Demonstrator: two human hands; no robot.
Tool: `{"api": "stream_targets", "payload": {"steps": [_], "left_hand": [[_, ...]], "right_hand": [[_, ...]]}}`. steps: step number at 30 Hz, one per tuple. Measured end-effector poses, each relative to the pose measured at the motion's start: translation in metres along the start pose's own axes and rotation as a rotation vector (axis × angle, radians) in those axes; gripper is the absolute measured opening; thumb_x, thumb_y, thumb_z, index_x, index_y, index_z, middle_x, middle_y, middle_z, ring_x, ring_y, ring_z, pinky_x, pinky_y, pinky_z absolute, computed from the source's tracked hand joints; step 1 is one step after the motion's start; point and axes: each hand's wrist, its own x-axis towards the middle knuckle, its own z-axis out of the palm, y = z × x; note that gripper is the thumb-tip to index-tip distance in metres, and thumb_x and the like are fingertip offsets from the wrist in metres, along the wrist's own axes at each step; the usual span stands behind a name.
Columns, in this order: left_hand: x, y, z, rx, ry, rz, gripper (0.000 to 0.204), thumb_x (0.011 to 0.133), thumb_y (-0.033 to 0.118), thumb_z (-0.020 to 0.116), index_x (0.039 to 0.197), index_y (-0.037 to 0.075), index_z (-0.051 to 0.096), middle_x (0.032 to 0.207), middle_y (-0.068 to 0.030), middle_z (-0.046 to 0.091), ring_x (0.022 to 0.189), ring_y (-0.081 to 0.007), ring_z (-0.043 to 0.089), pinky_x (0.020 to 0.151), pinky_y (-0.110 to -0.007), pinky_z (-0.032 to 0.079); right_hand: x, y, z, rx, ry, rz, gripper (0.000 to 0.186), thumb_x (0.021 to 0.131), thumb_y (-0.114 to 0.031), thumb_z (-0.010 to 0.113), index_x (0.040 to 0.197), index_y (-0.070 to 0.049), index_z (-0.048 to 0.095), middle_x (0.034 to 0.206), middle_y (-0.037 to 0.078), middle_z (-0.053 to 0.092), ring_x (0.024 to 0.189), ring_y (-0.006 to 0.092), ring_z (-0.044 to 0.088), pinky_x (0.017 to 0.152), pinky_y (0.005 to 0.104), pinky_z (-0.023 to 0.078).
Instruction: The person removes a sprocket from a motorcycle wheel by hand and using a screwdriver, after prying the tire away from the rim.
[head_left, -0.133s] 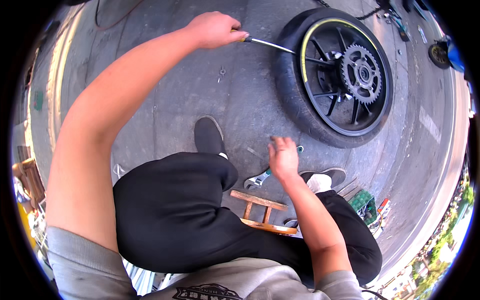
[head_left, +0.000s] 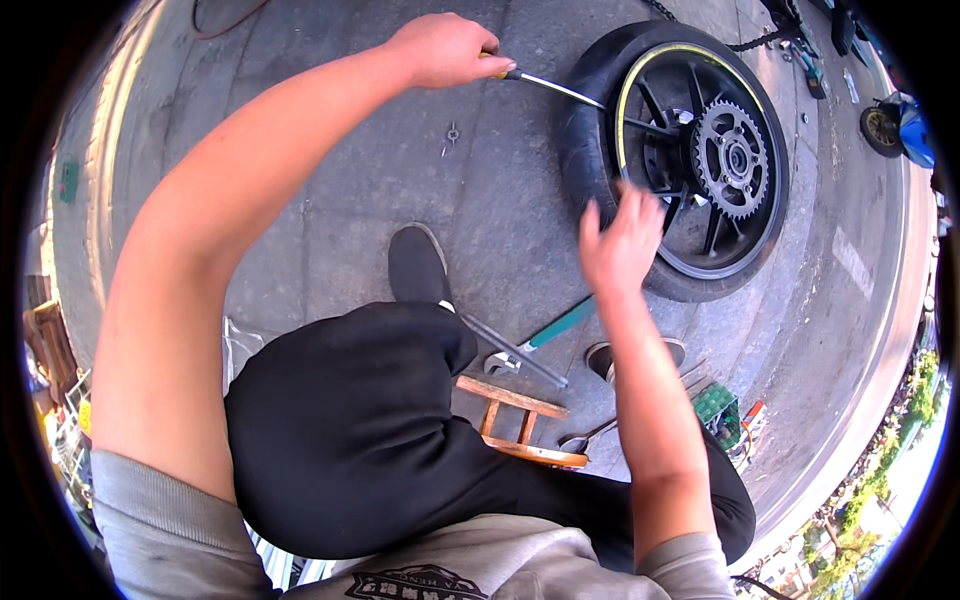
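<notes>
My left hand (head_left: 450, 52) is closed round a screwdriver (head_left: 558, 87) with a yellow-and-black handle and a long silver shaft. Its tip meets the wheel where the black tyre (head_left: 583, 150) joins the rim. This motorcycle wheel (head_left: 690, 272) lies on its side, a toothed sprocket (head_left: 716, 160) facing up and a yellow stripe along part of the rim. Over the tyre's near left edge is my right hand (head_left: 622, 243), fingers spread and slightly blurred, holding nothing. Whether it touches the tyre, I cannot tell.
Between my feet, an adjustable wrench (head_left: 560, 325) with a green handle and a grey bar (head_left: 515, 350) cross each other. A wooden stool (head_left: 515, 400) is close by, beside a green basket (head_left: 716, 405). Small metal parts (head_left: 452, 134) lie on the paving. A blue vehicle (head_left: 912, 130) stands far right.
My right hand has moved up and away from me to the tyre, its fingers opening out. The grey bar now shows across the wrench. My left hand keeps the screwdriver at the rim.
</notes>
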Motion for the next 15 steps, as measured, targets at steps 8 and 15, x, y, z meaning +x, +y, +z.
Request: {"api": "stream_targets", "payload": {"steps": [8,15], "left_hand": [[-0.008,0.02,0.001,-0.036,-0.004,-0.097,0.049,0.1,0.059,0.067,0.106,0.014,0.084,0.096,-0.0129,0.081,0.094,-0.0369,0.077,0.082,-0.051,0.061],[-0.08,0.092,0.02,-0.059,-0.051,-0.145,0.041,0.108,0.044,0.064,0.12,0.005,0.062,0.094,-0.0229,0.076,0.087,-0.0459,0.076,0.078,-0.058,0.061]], "right_hand": [[0.093,-0.002,0.063,-0.184,-0.329,0.357,0.095,0.08,-0.062,0.088,0.14,0.003,0.054,0.137,0.023,0.065,0.128,0.0415,0.065,0.109,0.0484,0.055],[0.059,0.016,0.048,-0.162,-0.242,0.216,0.081,0.079,-0.051,0.091,0.131,0.003,0.059,0.133,0.021,0.065,0.121,0.0392,0.062,0.105,0.045,0.054]]}}
